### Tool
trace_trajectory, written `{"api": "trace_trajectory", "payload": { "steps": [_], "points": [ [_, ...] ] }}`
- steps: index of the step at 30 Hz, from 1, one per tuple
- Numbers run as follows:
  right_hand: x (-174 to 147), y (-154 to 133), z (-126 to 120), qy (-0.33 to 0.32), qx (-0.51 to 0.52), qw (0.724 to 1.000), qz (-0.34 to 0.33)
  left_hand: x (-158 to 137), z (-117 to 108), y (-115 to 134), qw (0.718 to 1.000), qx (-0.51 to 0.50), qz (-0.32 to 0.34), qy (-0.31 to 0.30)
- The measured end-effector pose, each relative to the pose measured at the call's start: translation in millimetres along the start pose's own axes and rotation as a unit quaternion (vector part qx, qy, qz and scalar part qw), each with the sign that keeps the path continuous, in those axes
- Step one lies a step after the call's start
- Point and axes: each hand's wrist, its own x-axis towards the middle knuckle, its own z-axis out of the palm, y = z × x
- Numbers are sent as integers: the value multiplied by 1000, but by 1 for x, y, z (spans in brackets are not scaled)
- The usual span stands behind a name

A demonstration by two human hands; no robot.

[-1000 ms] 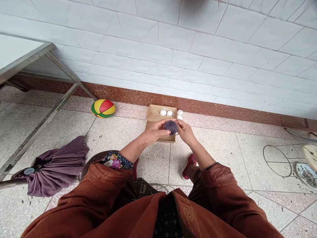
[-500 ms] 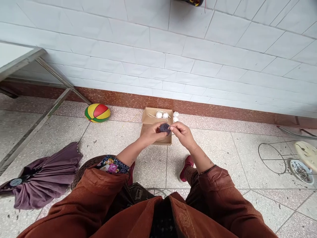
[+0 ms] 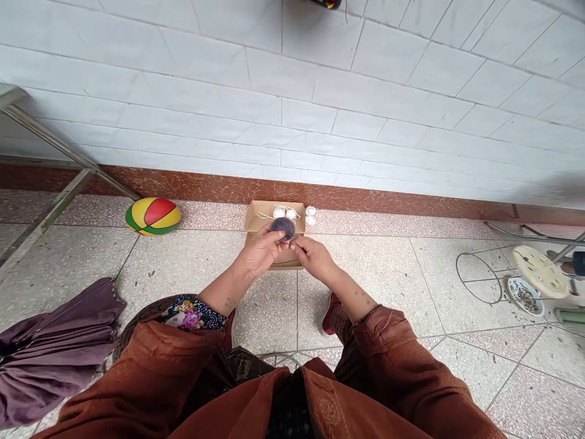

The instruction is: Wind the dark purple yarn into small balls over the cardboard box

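While the white tiled wall rises behind the open cardboard box, the speckled floor spreads beneath it on every side. To the left of the box and nearer the wearer lies a crumpled purple umbrella. Well to the right of the box are a cream round seat and, next to that, a white dish of small dark bits. A red, yellow and green ball rests left of the box, near the wall.

In front of the box the hands are close together: the left hand is wrapped around a grey-purple yarn ball, seen against the box, and the right hand has its fingertips pinched at the yarn ball's lower edge; I cannot tell whether they grip a strand. Two white balls sit in the back half of the box, with smaller-looking white ones just right of it.
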Motion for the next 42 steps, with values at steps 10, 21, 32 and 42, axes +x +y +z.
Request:
{"api": "trace_trajectory", "payload": {
  "steps": [10, 21, 32, 42],
  "points": [
    [-3, -15, -24, 18, 95, 994, -43, 3, -5, 0, 956, 292, 22, -6],
    [11, 2, -11, 85, 1, 995, 44, -15, -10, 6, 981, 70, -44, -173],
    [2, -19, -2, -61, 75, 994, -43, 1, -22, 12, 951, 295, 91, 32],
    [24, -14, -12, 72, 141, 987, 6, -19, -27, 17, 923, 338, 87, -163]
  ]
}}
